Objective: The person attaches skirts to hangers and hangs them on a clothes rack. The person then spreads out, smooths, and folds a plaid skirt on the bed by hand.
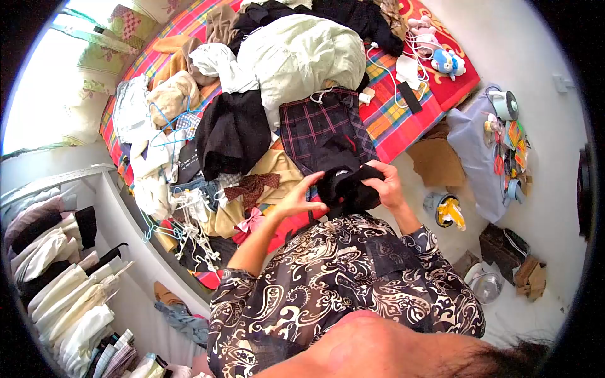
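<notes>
A bunched black garment point(348, 188) is in front of my body, folded so that its exact kind does not show. My right hand point(389, 187) is closed on its right side, thumb and fingers pinching the fabric. At the left edge, my left hand point(302, 199) has its thumb and fingers spread apart against the cloth; some fingers are hidden. Just beyond lies a dark plaid skirt point(315, 129) with pink lines and a white drawstring at its top. A black folded garment point(233, 135) rests left of the skirt.
The bed's plaid sheet point(394, 120) carries a pale comforter point(302, 57), heaped clothes and blue hangers point(171, 120). White hangers point(196, 230) lie near the front left. A shelf unit point(116, 208) with hanging clothes stands left. On the right are a bin point(441, 210) and a cloth-covered table point(472, 160).
</notes>
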`<state>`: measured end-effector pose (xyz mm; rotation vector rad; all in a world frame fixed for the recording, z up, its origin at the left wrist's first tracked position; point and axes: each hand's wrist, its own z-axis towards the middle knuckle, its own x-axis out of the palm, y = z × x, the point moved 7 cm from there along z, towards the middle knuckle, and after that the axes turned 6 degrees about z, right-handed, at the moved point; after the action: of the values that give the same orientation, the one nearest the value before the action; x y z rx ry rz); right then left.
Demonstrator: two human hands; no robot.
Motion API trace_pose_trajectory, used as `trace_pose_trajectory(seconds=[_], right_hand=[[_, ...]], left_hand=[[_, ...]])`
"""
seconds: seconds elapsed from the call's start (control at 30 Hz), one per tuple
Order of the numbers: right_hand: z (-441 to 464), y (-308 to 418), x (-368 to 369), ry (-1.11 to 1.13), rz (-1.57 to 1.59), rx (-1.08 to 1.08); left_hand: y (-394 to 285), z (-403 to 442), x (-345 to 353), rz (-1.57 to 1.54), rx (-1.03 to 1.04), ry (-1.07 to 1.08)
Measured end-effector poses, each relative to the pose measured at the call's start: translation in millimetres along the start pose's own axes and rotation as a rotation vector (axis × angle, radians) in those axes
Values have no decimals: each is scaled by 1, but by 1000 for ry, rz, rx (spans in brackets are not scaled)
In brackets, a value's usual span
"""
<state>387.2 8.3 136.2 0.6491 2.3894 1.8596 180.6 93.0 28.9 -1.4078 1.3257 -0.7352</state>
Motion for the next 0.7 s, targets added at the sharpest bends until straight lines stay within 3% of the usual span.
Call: trace_pose_trajectory(seconds=[0.03,0.1,0.2,0.3,0.37,0.4,0.43,0.5,0.57,0.63,0.7], right_hand=[[-8,1,6,3,83,-4],[-30,3,33,11,160,-17],[-49,2,69,-231,507,92],[-62,-4,93,-177,601,109],[-61,-17,69,-117,316,-107],[-54,-5,54,-113,83,-187],[-40,25,53,-65,-91,-84],[1,42,33,30,-440,-81],[44,31,23,230,-396,-94],[39,66,60,424,-417,111],[53,69,71,577,-494,145]], left_hand=[[-4,-9,2,171,49,-197],[4,-27,18,-95,-2,-347],[-7,-42,35,-223,63,-496],[23,-64,31,-250,58,-759],[47,-82,0,-170,-68,-790],[47,-94,-26,-17,8,-946],[30,-108,-60,48,59,-879],[8,-130,-118,98,134,-815],[-39,-149,-163,303,176,-768],[-86,-162,-194,376,210,-669],[-130,-173,-212,548,187,-573]])
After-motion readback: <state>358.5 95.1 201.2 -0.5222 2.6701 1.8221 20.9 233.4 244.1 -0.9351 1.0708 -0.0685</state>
